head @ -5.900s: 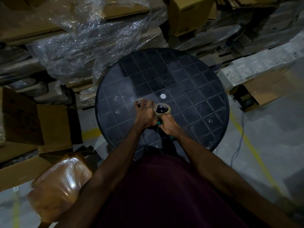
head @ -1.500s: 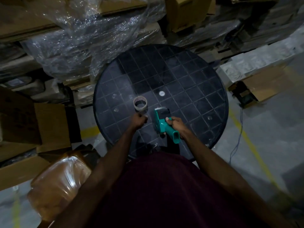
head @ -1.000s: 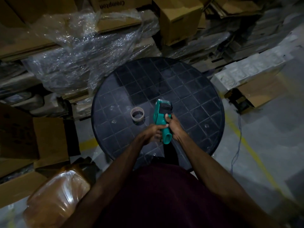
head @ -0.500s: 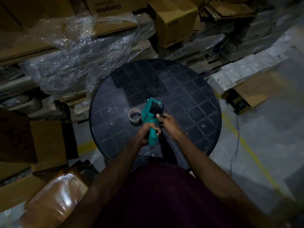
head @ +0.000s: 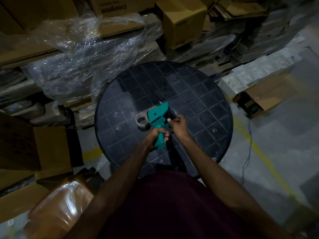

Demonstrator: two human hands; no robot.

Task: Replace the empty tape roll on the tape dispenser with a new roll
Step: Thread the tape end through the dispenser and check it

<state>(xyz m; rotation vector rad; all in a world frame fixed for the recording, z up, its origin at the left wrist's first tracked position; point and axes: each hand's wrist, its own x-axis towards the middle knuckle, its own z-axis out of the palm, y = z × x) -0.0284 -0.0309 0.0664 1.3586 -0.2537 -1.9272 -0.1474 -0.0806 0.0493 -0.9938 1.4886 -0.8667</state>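
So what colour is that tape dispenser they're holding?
Teal green, with a dark roller end; the tape dispenser shows clearly in the head view, gripped by the left hand.

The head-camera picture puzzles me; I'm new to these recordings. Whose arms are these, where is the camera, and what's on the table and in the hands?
There is no machine here: a person wears a wide-angle camera on the head, looking down, so you see their own two arms. The left hand grips the handle of a green tape dispenser, held above a round black table. The right hand has its fingers at the dark roller part on the dispenser's side. An almost bare tape roll stands on the table just left of the dispenser, partly hidden by it. Cardboard boxes and plastic wrap surround the table.
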